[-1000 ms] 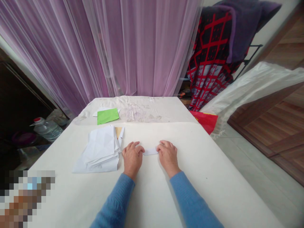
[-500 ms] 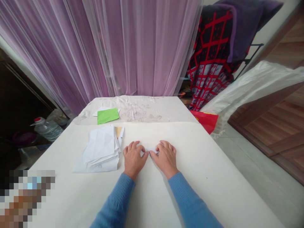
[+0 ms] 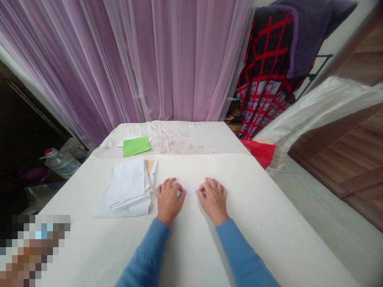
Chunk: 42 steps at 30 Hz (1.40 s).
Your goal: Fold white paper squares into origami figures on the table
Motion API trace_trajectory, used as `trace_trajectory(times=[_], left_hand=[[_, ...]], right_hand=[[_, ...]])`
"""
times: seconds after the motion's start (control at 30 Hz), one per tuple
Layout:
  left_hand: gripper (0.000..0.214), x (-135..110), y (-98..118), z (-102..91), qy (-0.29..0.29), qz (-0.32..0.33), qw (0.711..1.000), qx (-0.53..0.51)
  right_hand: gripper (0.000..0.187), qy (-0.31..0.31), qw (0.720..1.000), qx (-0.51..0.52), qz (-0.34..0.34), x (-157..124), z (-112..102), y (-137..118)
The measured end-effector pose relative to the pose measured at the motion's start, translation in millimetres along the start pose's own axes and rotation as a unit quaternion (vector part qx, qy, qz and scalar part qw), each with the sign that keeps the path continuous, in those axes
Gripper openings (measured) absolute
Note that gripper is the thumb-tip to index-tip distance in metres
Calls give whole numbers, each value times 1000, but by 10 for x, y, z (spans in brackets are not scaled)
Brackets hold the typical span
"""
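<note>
A narrow strip of white paper point(image 3: 190, 190) lies flat on the cream tabletop point(image 3: 257, 227), between a person's left grip point(image 3: 169, 201) and right grip point(image 3: 213, 200). Both grips are curled, fingertips at the strip's two ends, though whether they are clenching it cannot be told. A loose stack of creased white paper point(image 3: 125, 189) sits just beside the left grip; a green sheet point(image 3: 136, 146) lies farther off.

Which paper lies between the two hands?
The small white strip between the left hand and right hand; the white paper pile lies off to the left.
</note>
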<state>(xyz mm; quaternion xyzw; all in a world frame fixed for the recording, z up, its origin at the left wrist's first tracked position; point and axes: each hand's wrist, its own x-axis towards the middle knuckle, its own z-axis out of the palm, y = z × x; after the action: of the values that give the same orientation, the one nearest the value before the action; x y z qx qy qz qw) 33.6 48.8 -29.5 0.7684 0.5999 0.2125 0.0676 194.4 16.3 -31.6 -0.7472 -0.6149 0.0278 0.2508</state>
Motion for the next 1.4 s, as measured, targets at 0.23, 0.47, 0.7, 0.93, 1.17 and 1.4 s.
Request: trace_trajectory(times=[0.23,0.47,0.7,0.93,1.17,1.4], left_hand=[[7,4,102,8,9,-15,1000,18],[26,123,246,49,25,-46,998,42],[18,104,175,27,3,-44,999,22],[11,-8,-8,-48,-20,-4,1000,4],[16,-5,-15,-42,-20,-15,1000,-4],[16,28,-26,-42,-29,-33,999,-18]], right_hand=[[6,-12,1000,-6,4,2,-17,3],[7,-14,1000,-5,2,-3,-9,2],[7,-13,1000,2,4,-1,-3,-1],[6,3,1000,6,-8,-1,21,18],[24,37,999,-6,-10,-8,66,-110],[20,25,1000,11,-1,37,52,-106]])
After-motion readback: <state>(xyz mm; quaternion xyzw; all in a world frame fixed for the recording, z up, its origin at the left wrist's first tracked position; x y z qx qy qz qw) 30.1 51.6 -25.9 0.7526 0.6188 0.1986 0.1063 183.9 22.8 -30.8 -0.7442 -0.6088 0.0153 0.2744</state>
